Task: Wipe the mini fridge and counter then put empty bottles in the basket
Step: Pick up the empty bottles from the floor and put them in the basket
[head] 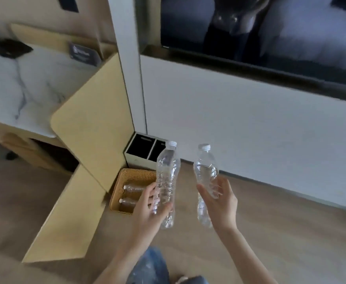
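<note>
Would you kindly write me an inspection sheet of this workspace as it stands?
Surface: marble counter; wood floor.
Job's things: basket on the floor, two basket bottles lying inside; mini fridge not identifiable.
Clutter: dark object and sign on the counter.
Grippers: left hand grips the left bottle; right hand grips the right bottle.
Cables: nothing seen.
Surroundings: open door, bin, TV.
</note>
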The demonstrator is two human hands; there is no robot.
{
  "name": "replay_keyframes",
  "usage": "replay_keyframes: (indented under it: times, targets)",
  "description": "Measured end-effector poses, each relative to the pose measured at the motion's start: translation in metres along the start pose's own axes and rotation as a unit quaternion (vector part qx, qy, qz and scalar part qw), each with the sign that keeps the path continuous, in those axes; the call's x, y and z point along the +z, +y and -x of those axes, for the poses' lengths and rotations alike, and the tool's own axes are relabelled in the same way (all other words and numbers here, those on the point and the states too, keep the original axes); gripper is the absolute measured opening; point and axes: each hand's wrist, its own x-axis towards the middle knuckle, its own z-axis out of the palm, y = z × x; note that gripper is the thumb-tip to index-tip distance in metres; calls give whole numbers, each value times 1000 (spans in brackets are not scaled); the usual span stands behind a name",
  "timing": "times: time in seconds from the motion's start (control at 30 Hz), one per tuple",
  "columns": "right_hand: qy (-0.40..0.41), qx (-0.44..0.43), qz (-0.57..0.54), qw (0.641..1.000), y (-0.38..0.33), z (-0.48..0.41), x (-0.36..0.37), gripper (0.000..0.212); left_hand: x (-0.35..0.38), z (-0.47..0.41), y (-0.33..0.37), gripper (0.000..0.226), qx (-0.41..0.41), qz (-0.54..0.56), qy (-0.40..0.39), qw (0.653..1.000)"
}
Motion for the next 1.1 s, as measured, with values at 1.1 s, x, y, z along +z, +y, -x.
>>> replay_keyframes:
  times: [1.1]
  targets:
    - [-582,-168,199,770,12,-320,350,38,18,-272,-124,47,-251,227,581,740]
